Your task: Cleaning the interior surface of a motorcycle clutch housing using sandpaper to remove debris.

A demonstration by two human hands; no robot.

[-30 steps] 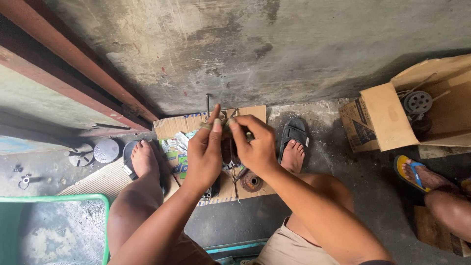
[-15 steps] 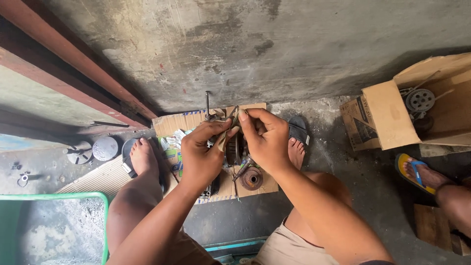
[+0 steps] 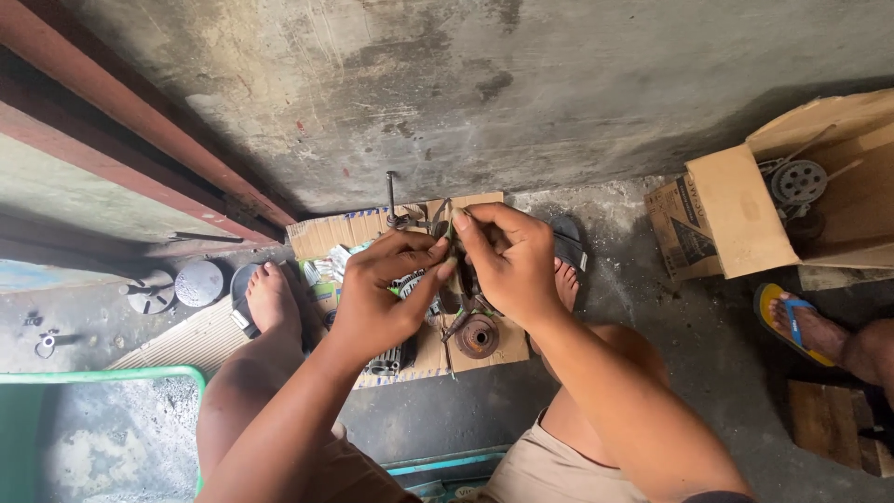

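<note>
Left hand and right hand meet above a flattened sheet of brown cardboard on the concrete floor, fingers pinched narrow on a small dark wound motor part with thin wires. The left thumb and forefinger grip its near side and the right fingertips nip a wire at its top. What exactly the part is stays unclear behind the fingers.

Directly below the hands, on the cardboard's near edge, sits a rusty round metal rotor, with a ribbed grey metal piece at the near left corner. A thin upright metal rod stands at the far edge.

In my judgement the fine wire could snap or slip from such a tight pinch if the hands pull apart unevenly, and a dropped part could roll off the cardboard onto the gritty floor.

An open brown cardboard box, printed dark on its side flap, stands at the right against the wall, holding a grey pulley wheel. Colourful printed paper scraps lie on the cardboard's left side. Another person's foot in a yellow and blue sandal rests at the far right.
</note>
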